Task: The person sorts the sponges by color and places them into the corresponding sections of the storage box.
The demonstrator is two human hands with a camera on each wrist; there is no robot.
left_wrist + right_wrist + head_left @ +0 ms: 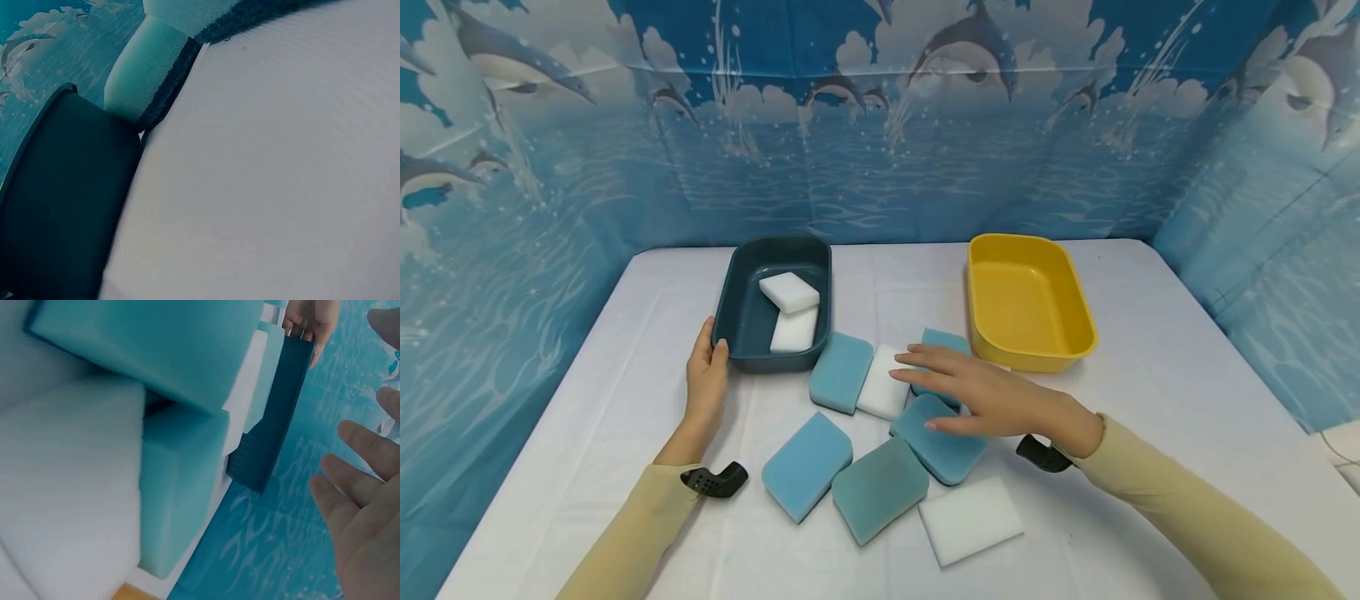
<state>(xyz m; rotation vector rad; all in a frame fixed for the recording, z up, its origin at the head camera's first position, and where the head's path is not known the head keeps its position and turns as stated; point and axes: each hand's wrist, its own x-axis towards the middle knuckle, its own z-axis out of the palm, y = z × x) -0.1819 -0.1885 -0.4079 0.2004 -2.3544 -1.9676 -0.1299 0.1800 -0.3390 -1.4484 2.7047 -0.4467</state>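
Note:
My left hand (706, 383) grips the front left corner of a dark teal bin (772, 364), its thumb by the rim. Two white sponges (793, 331) lie inside that bin. Over the middle of the table my right hand (992, 396) hovers with spread fingers and holds nothing. Beneath and around it lie several blue sponges (943, 446), one of them partly hidden by the hand. A white sponge (880, 387) sits near its fingertips, leaning against a blue sponge (841, 372) beside the bin. In the right wrist view the right hand's fingers (359, 478) are extended.
A yellow bin (1030, 304) stands at the back right with nothing in it. Closer to me lie a greenish-blue sponge (880, 487), another blue sponge (807, 465) and a white sponge (972, 521). A dolphin-print curtain (880, 167) hangs behind the white table (1150, 333).

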